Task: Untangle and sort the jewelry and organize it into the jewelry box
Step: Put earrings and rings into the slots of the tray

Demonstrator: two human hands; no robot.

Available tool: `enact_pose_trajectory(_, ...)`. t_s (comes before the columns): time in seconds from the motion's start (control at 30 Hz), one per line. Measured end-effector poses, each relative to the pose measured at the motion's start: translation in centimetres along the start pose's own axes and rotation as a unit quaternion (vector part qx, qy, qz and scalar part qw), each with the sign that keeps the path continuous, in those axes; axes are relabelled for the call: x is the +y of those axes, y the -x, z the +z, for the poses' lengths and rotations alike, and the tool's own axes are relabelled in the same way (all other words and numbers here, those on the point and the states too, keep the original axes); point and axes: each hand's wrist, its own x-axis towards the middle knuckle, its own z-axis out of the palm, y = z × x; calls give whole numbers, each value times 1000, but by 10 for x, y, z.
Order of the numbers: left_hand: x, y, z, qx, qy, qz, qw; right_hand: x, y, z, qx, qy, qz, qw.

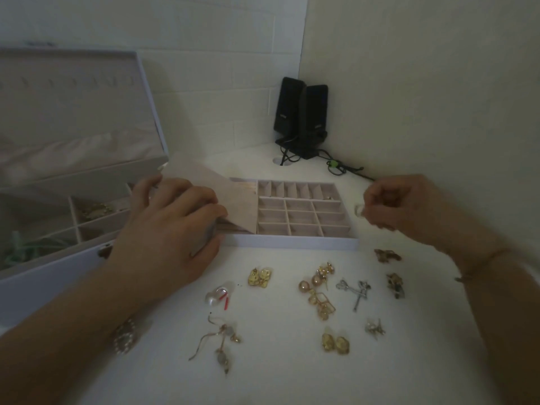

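Note:
A white jewelry box (43,276) stands at the left with its lid up. Its removable tray (292,242), divided into small pink compartments, lies on the table in the middle. My left hand (172,226) rests at the tray's left end, fingers on a beige flap (233,200) that is lifted and tilted. My right hand (409,206) hovers right of the tray, pinching a small clear piece (358,211). Loose earrings lie in front of the tray: gold square ones (260,277), a pearl one with red bits (219,295), pink pearl ones (317,283), silver ones (355,289) and gold oval ones (336,343).
Two black speakers (301,118) with cables stand in the far corner where the walls meet. Green items (26,247) and gold jewelry (96,210) lie in the box's compartments. More small pieces lie at the right near my forearm (394,283).

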Motion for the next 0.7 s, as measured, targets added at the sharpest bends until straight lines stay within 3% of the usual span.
enact_pose_trajectory(0.1, -1, 0, 0, 4, 5, 2, 1000, 1, -18, 28, 87, 24, -26, 996)
enact_pose_trajectory(0.23, -2, 1, 0, 1, 4, 5, 1000, 8, -36, 45, 73, 104, -30, 991)
enact_pose_trajectory(0.4, -2, 1, 1, 1, -1, 5, 1000, 13, -37, 47, 47, 115, -2, 992)
enact_pose_trajectory(0.57, -2, 1, 1, 5, 3, 6, 1000, 12, -33, 17, 95, 137, 0, 986)
enact_pose_trajectory(0.7, -1, 1, 2, 13, 1, 5, 1000, 20, -12, -17, -45, 235, 46, 970)
